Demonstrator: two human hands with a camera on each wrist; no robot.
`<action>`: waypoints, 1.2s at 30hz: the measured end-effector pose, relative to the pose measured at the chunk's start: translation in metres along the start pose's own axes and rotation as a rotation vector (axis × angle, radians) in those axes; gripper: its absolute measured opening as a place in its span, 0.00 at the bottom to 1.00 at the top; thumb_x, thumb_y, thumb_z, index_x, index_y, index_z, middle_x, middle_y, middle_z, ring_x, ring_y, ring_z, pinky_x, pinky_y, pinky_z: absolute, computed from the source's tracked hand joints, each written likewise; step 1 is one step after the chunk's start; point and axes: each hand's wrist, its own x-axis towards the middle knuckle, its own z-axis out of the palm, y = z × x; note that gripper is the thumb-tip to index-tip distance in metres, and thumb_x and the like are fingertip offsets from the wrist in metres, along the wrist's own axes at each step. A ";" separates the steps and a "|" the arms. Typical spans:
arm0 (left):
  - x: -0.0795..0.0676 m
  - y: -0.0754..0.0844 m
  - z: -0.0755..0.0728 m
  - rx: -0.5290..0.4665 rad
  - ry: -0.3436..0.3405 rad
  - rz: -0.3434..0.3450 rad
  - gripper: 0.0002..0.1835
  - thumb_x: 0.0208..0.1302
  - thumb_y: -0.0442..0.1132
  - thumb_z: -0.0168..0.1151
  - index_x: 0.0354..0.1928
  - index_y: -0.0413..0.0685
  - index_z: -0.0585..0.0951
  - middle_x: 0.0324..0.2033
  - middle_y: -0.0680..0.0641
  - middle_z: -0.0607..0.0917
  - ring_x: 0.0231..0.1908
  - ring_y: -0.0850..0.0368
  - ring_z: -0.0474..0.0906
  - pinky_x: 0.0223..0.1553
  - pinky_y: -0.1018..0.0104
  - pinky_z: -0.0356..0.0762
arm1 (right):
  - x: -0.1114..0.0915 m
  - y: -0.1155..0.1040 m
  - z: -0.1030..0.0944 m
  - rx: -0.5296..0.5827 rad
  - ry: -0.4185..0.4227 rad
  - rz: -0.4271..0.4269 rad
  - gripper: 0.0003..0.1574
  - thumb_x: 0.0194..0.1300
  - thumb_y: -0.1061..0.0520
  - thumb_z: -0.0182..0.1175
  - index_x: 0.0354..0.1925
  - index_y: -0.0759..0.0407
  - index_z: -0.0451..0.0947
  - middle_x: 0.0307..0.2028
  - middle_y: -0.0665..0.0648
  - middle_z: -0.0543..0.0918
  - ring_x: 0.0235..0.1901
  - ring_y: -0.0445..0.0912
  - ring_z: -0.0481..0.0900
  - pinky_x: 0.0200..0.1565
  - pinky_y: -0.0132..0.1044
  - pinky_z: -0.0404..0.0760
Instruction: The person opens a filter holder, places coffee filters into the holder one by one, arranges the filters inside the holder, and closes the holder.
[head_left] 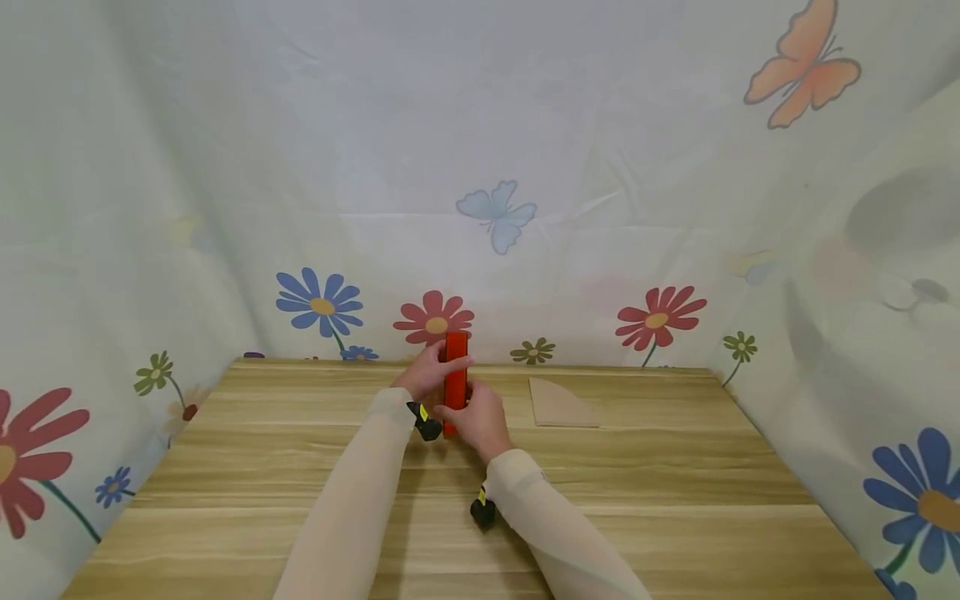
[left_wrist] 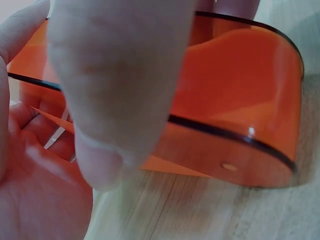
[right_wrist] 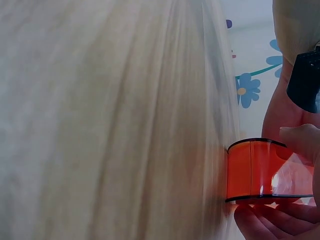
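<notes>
A long, see-through orange-red plastic piece (head_left: 457,379) with dark edges is between my two hands. Its rounded end shows in the left wrist view, where the curved wall (left_wrist: 240,85) is close to the wooden surface. My left hand (head_left: 426,372) grips its far part from the left side, thumb across it. Nearer to me, my right hand (head_left: 480,417) grips its lower part from the right. Fingers cover parts of the piece in both wrist views. In the right wrist view, the orange-red piece (right_wrist: 257,172) has fingers along one edge.
On the wood-grain table (head_left: 637,467), a pale quarter-circle board (head_left: 562,406) lies flat to the right of my hands. A whitish cloth (head_left: 360,167) printed with flowers and butterflies hangs behind the table and along its sides.
</notes>
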 end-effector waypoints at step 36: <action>-0.062 0.017 -0.005 0.106 0.053 0.182 0.39 0.47 0.62 0.81 0.61 0.63 0.77 0.54 0.55 0.86 0.55 0.52 0.82 0.60 0.51 0.81 | -0.012 -0.001 -0.054 -0.040 -0.105 -0.048 0.22 0.59 0.53 0.75 0.51 0.57 0.85 0.42 0.56 0.89 0.38 0.49 0.83 0.47 0.46 0.89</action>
